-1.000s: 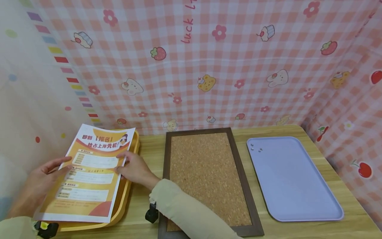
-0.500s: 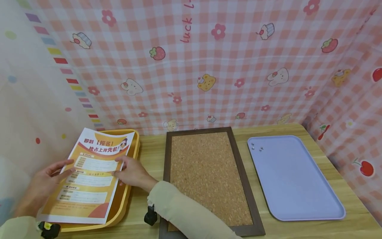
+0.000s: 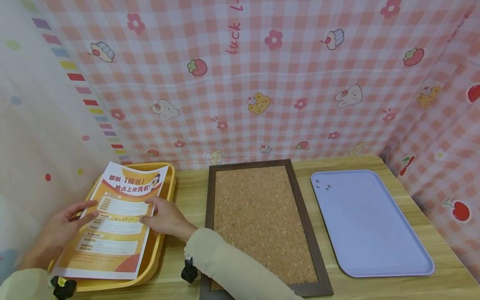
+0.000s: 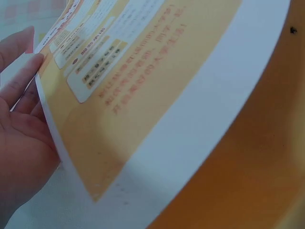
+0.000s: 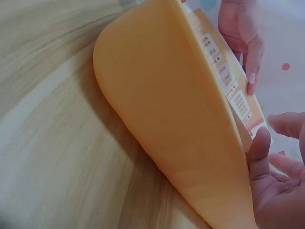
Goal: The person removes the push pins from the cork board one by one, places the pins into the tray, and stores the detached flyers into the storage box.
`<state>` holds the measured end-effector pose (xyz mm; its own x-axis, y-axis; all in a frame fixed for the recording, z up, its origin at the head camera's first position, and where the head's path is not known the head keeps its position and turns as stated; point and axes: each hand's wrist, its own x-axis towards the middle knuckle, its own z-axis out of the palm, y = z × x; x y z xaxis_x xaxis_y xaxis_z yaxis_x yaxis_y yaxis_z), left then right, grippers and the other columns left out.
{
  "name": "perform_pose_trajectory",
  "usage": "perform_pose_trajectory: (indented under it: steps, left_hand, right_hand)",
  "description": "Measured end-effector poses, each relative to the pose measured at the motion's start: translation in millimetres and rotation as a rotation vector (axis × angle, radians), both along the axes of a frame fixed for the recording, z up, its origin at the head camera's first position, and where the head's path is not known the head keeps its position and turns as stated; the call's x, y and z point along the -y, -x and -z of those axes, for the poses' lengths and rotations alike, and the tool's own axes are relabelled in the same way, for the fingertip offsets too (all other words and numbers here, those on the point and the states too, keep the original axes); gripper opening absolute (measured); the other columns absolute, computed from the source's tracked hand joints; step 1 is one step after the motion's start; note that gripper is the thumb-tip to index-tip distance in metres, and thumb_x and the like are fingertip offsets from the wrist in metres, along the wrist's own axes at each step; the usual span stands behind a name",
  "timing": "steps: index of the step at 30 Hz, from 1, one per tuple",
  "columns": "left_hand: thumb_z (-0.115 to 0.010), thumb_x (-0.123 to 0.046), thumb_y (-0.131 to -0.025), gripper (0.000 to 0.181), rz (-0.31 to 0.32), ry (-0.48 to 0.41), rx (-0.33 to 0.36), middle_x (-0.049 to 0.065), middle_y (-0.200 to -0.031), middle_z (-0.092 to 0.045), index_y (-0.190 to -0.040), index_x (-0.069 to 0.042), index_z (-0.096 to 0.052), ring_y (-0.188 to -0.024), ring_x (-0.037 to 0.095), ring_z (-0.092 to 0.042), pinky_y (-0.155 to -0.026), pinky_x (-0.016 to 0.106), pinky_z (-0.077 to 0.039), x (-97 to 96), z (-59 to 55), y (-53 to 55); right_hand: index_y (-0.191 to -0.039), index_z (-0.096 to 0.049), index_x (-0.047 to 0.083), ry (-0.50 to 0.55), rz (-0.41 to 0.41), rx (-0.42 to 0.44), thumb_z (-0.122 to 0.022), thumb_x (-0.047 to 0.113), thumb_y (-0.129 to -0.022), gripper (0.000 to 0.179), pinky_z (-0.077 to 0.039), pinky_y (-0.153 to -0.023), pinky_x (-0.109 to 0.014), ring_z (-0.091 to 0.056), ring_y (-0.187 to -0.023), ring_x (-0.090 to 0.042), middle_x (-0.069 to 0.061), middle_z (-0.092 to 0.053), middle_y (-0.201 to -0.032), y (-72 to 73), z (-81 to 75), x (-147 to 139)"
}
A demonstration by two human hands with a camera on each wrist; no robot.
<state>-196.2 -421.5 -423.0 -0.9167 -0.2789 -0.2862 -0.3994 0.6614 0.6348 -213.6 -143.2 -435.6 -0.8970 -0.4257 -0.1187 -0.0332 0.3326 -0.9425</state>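
A printed orange and white paper poster (image 3: 112, 260) lies tilted over a deep yellow tray (image 3: 171, 177) at the left of the table, its top edge bowed. My left hand (image 3: 61, 229) holds the poster's left edge, thumb on the printed face. Opposite it, my right hand (image 3: 168, 218) pinches the right edge between thumb and fingers. In the left wrist view, the lower corner of the poster (image 4: 138, 129) curves up above the orange-yellow tray floor (image 4: 248, 176). The right wrist view has the tray's outer wall (image 5: 157, 95) hiding part of the poster.
A cork board (image 3: 258, 212) in a dark brown frame lies mid-table, partly under my right sleeve (image 3: 236, 262). To its right is a lavender tray (image 3: 375, 233) with several small metallic pins (image 3: 328, 186) near its upper left corner. A checked curtain (image 3: 232, 83) hangs behind the table.
The poster has come down slightly and shifted a little right at its top, with both hands still at its edges. My left hand has moved a little to the right.
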Motion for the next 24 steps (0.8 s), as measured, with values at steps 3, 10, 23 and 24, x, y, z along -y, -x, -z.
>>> perform_pose_trajectory:
  steps: [3, 10, 23, 24]
  left_hand:
    - [-0.054, -0.067, -0.091, 0.091, 0.008, -0.002, 0.02, 0.033, -0.156, -0.021, -0.156, -0.008, -0.029, -0.117, 0.047, -0.044, -0.07, 0.025, -0.046, -0.9, -2.2, 0.6]
    - [-0.053, -0.067, -0.091, 0.093, 0.044, -0.029, 0.052, 0.035, -0.155, -0.02, -0.157, -0.008, -0.024, -0.109, 0.041, -0.053, -0.07, 0.024, -0.053, -2.0, -6.3, 0.1]
    - [-0.047, -0.067, -0.093, 0.093, 0.053, -0.062, 0.105, 0.034, -0.158, -0.01, -0.158, -0.007, -0.02, -0.125, 0.05, -0.029, -0.095, 0.058, -0.035, -2.4, -12.3, 1.5]
    - [-0.047, -0.068, -0.093, 0.093, 0.055, -0.064, 0.106, 0.034, -0.158, -0.01, -0.158, -0.006, -0.02, -0.126, 0.05, -0.029, -0.095, 0.059, -0.034, -2.5, -12.5, 1.6]
  right_hand:
    - [-0.137, -0.057, 0.022, -0.036, -0.007, -0.02, -0.072, 0.022, -0.092, 0.048, -0.045, -0.044, -0.024, -0.052, -0.042, -0.013, 0.003, -0.054, -0.069, -0.5, -0.8, 0.0]
    - [-0.141, -0.052, 0.021, -0.094, -0.037, -0.074, -0.068, 0.024, -0.095, 0.049, -0.042, -0.042, -0.023, -0.053, -0.039, -0.014, 0.001, -0.055, -0.052, 0.0, -0.4, 0.4]
    - [-0.14, -0.053, 0.022, -0.122, -0.049, -0.089, -0.067, 0.027, -0.095, 0.047, -0.044, -0.043, -0.022, -0.052, -0.039, -0.011, 0.003, -0.056, -0.056, -0.6, 2.1, 2.2]
    - [-0.14, -0.053, 0.022, -0.131, -0.053, -0.095, -0.067, 0.027, -0.095, 0.047, -0.045, -0.044, -0.022, -0.052, -0.04, -0.011, 0.003, -0.056, -0.057, -0.9, 1.9, 2.1]
